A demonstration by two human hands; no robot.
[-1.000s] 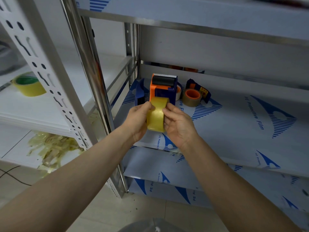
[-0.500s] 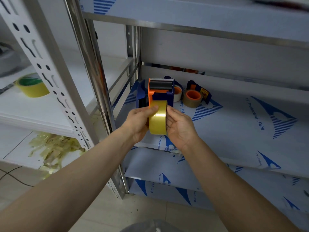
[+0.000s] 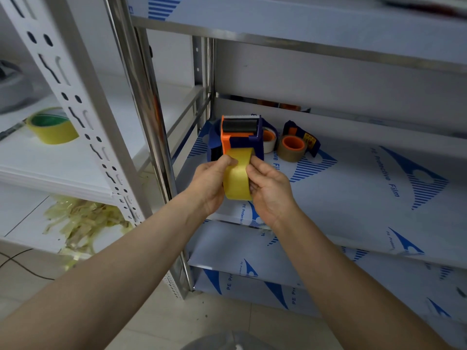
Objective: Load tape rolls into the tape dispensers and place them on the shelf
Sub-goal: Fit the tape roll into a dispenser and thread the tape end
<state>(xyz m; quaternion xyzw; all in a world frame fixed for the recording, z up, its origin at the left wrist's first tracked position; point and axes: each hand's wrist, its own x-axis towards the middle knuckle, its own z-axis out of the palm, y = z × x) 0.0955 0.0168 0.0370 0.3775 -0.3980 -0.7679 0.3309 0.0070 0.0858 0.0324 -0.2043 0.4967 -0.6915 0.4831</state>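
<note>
An orange and blue tape dispenser (image 3: 240,133) with a black roller and a toothed blade at its top is held upright over the front of the steel shelf (image 3: 353,198). A yellow tape roll (image 3: 238,178) sits in its lower part. My left hand (image 3: 209,184) grips the roll's left side with the thumb on its top. My right hand (image 3: 269,189) holds the right side, thumb also on the tape. At the back of the shelf lie a brown tape roll with an orange core (image 3: 292,147), a white roll (image 3: 268,140) and another blue dispenser (image 3: 307,137).
A shiny steel upright (image 3: 149,117) and a white perforated post (image 3: 83,102) stand left of my hands. A yellow roll with a green core (image 3: 51,128) rests on the white shelf at left. Crumpled tape scraps (image 3: 83,223) lie below it. The shelves wear protective film.
The dispenser and roll have straightened up and shifted slightly right. Both thumbs have slid onto the top of the yellow roll, just under the orange body.
</note>
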